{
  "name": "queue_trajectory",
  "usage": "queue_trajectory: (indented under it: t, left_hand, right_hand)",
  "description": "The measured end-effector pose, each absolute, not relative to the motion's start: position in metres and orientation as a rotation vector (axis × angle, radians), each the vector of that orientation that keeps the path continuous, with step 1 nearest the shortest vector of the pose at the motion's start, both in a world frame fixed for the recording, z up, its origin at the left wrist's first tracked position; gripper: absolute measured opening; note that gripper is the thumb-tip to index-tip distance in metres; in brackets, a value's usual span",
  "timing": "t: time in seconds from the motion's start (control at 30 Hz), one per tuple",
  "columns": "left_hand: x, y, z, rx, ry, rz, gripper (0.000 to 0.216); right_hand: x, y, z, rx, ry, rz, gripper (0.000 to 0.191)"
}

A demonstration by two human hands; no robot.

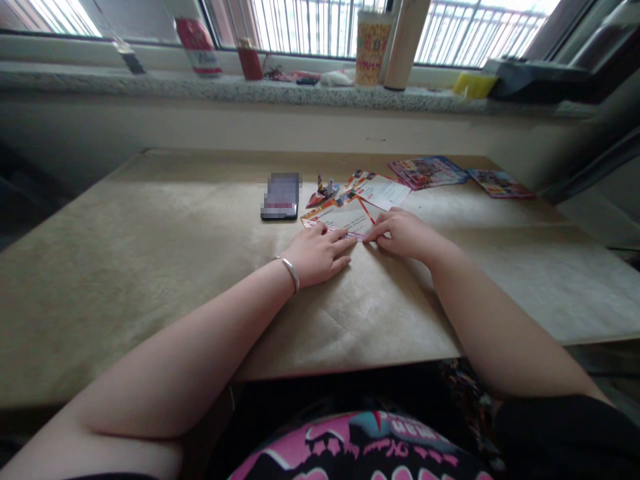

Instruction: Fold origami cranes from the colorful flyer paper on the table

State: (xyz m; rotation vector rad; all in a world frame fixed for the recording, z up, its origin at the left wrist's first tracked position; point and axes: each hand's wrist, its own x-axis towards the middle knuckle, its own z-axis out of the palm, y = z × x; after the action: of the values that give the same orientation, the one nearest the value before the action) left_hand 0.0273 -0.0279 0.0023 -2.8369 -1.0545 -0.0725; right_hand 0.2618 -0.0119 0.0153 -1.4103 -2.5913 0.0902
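Note:
A folded white printed paper sheet (340,219) with orange, picture-covered edges lies in front of me on the table. My left hand (320,255), with a silver bangle at the wrist, rests flat over its near left edge, fingers stretched and slightly apart. At the sheet's near right corner is my right hand (404,233), its fingers bent and the index fingertip and thumb together on the paper. Just behind it lies another white printed sheet (387,191). A small folded paper figure (324,192) stands left of that sheet.
A phone (281,197) lies left of the papers. Colourful printed sheets (430,171) are stacked at the back right, with a smaller pile (500,183) beside them. On the windowsill (300,97) stand a patterned paper cup (373,50), a red can (249,61) and a yellow object (475,85).

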Motion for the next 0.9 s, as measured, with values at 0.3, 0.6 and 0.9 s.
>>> queue_trajectory:
  t: [0.3, 0.6, 0.9]
  left_hand:
    - [0.027, -0.028, 0.005, -2.853, -1.063, -0.06, 0.052]
    - [0.026, -0.026, 0.001, -2.86, -1.06, -0.078, 0.052]
    - [0.027, -0.027, 0.004, -2.852, -1.059, -0.045, 0.051]
  right_hand:
    - [0.276, -0.005, 0.021, -1.599, -2.591, 0.32, 0.033]
    - [0.293, -0.001, 0.021, -1.764, -2.533, 0.449, 0.036]
    - [0.304, 0.001, 0.022, -1.785, -2.599, 0.402, 0.035]
